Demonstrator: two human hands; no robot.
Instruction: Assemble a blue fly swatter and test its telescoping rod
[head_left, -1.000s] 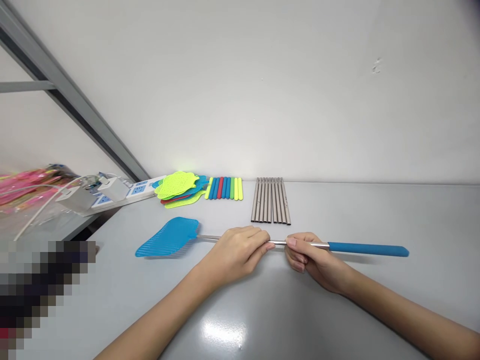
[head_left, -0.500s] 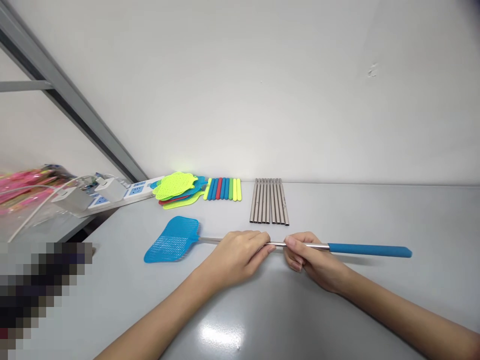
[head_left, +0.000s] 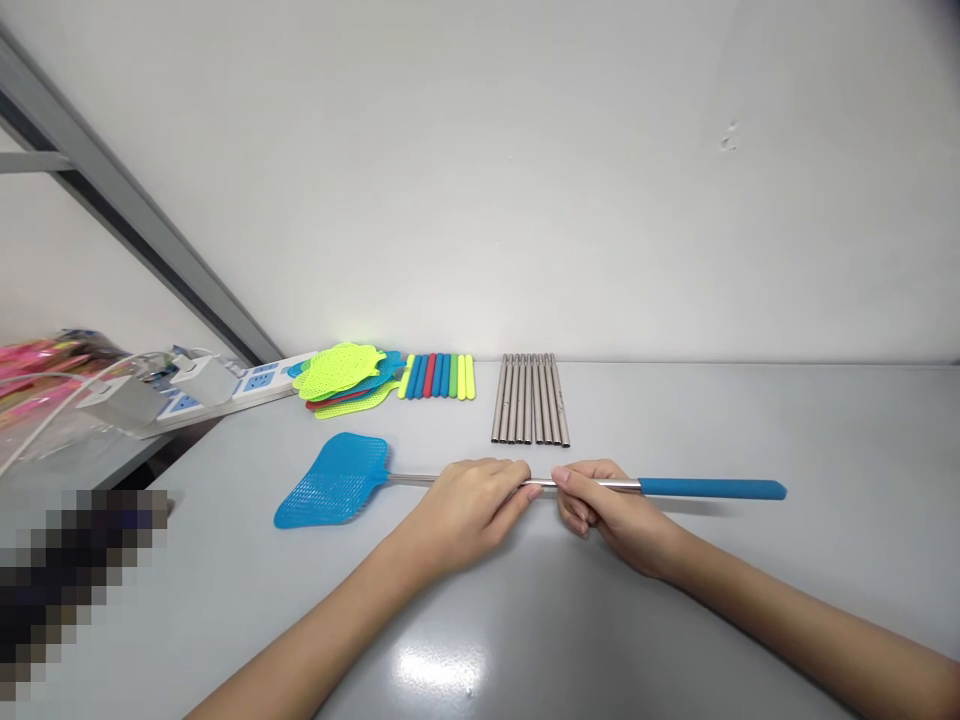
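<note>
A long fly swatter lies crosswise in front of me, with its blue mesh head [head_left: 334, 480] at the left and its blue handle [head_left: 712, 488] at the right. A thin silvery metal rod joins the two. My left hand [head_left: 476, 505] is closed round the rod from above, palm down, left of the middle. Just to its right, my right hand [head_left: 611, 515] grips the rod from below between thumb and curled fingers, short of the handle. A small gap of rod shows between the hands. The rod parts inside the fingers are hidden.
Along the wall lie stacked yellow, blue and red swatter heads [head_left: 341, 372], a row of coloured handle sleeves [head_left: 436, 377] and a row of metal tubes [head_left: 529, 400]. At left are a power strip [head_left: 259, 382] with plugged-in chargers [head_left: 204, 381] and a bag of pink items [head_left: 37, 385].
The view has shifted a little, so everything sits slightly further left. My right hand and the handle have come a little closer to my left hand; both grips stay the same.
</note>
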